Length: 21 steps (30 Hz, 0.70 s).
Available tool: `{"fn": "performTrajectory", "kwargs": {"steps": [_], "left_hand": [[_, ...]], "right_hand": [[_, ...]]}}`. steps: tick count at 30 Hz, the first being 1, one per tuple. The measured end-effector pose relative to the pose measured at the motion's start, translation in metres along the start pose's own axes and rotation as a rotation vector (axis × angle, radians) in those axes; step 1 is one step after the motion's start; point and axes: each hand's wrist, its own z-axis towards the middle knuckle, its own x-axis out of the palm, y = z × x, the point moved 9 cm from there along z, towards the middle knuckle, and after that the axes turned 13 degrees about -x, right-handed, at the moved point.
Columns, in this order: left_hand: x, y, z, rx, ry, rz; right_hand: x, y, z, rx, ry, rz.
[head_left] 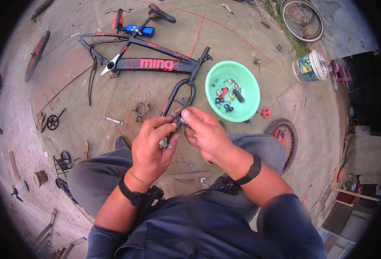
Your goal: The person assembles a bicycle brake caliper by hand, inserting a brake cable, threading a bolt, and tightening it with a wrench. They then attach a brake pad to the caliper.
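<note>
Both hands meet in front of me over a small dark metal bike part [178,117] with a silver bolt-like end [163,143]. My left hand [149,144] pinches it between thumb and fingers. From the other side, my right hand [208,137] grips its upper end, thumb on top. Fingers cover much of the part, so its exact kind is unclear. Just beyond lies a black bicycle frame [156,64] with red lettering, its fork [193,88] reaching toward my hands. A green basin [251,88] holding several small bike parts stands to the right of the fork.
Left of my hands lie a wrench [113,120], a chain [91,82] and a crankset [53,122]. A red pedal [266,113] and a wheel [290,138] are by my right knee. Farther right stand a bucket [307,69] and bare rims [300,19].
</note>
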Motion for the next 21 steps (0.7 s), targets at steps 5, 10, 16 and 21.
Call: {"fn": "performTrajectory", "kwargs": {"steps": [5,10,16,21], "left_hand": [[0.000,-0.002,0.001,0.017,0.015,-0.069],[-0.008,-0.001,0.002,-0.005,0.017,-0.152],[-0.020,-0.002,0.002,0.005,-0.006,-0.159],[-0.020,-0.003,0.004,0.020,0.007,-0.169]], "right_hand": [[-0.003,0.006,-0.001,-0.004,0.044,0.107],[0.000,0.018,-0.002,-0.080,0.115,0.215],[-0.010,0.029,-0.003,-0.117,0.123,0.086],[-0.003,0.031,-0.004,-0.108,0.206,0.229]]}}
